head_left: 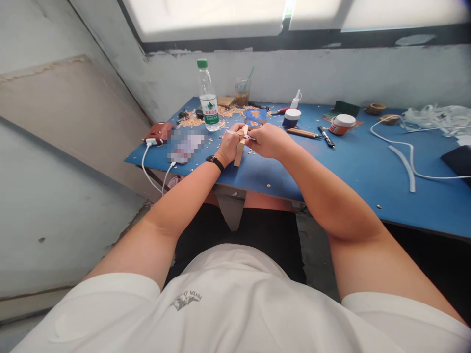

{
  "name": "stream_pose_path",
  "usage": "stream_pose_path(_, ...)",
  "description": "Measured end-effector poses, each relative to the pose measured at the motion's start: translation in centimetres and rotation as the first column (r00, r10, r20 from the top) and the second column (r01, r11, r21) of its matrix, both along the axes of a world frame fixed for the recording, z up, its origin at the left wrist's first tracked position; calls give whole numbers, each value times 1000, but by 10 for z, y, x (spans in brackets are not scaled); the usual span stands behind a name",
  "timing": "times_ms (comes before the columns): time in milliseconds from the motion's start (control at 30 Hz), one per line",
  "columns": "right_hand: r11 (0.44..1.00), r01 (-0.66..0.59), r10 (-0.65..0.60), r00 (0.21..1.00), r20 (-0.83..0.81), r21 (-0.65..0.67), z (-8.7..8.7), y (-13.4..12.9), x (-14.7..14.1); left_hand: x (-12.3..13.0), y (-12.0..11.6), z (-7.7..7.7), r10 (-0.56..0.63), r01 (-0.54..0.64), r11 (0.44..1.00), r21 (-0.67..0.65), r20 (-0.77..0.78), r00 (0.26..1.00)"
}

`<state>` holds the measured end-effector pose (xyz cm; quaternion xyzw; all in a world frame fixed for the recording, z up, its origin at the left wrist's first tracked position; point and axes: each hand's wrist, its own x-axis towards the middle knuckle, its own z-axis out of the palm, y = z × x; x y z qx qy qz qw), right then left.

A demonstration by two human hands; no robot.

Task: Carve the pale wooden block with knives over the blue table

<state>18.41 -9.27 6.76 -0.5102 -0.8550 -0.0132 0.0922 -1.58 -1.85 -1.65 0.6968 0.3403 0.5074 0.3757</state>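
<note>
My left hand, with a black watch at the wrist, is closed round a small pale wood block. The block's lower end sticks out below the fingers, over the front part of the blue table. My right hand is closed on a knife, whose short shiny blade lies against the upper part of the block. Most of the knife's handle is hidden in my fingers. A thin white strip shows by my left thumb; I cannot make out what it is.
Wood shavings are strewn around a water bottle on the blue table. A phone and a brown case with white cables lie left. Jars, pens and a white cord lie right.
</note>
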Motion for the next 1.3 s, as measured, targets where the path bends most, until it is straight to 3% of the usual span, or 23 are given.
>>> stream_pose_path(300,997,72,-73,997,-27,-26,-5,15,13,4,4,-12,-18,42,981,-190,124,992)
stream_pose_path(667,967,-91,85,996,-35,-238,33,-19,22,18,-1,-9,-164,198,929,-312,133,977)
stream_pose_path(833,961,-113,92,991,-94,-252,33,-25,21,18,1,-14,-130,173,941,-292,159,979)
stream_pose_path(1300,987,-17,20,1000,17,-159,16,-12,18,12,5,-11,-107,107,979,-176,7,994)
